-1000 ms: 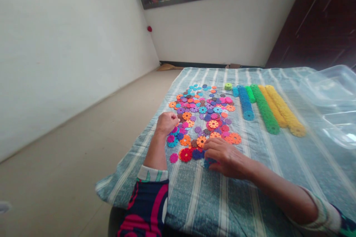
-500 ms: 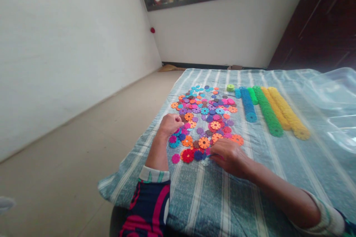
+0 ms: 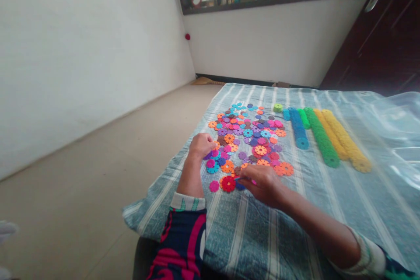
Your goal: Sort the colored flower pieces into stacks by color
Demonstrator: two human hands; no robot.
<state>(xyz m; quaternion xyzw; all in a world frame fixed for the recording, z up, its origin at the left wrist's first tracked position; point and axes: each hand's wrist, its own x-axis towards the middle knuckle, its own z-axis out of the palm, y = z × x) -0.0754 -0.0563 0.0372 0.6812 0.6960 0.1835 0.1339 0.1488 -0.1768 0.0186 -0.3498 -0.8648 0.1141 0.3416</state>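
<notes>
While my right hand [image 3: 262, 183] pinched a thin bluish disc [image 3: 242, 179] edge-on at its fingertips, the loose pile [image 3: 249, 140] just beyond them, I judged it light, stiff, slick plastic, best nipped across the notched rim; left hand [image 3: 201, 145] curled shut, contents unseen.

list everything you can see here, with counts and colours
cloth: one, teal with white stripes, covering the table
loose discs: many, mixed colours, lying flat left of centre
small green stack: one, at the pile's far end
blue row: one, stacked discs right of the pile
green rows: two, one short and one long, beside the blue
yellow rows: two, right of the green
clear tub: one, transparent, right edge
door: one, dark brown, far right
left hand: closed fist at the pile's left edge
right hand: fingers pinching a blue disc
</notes>
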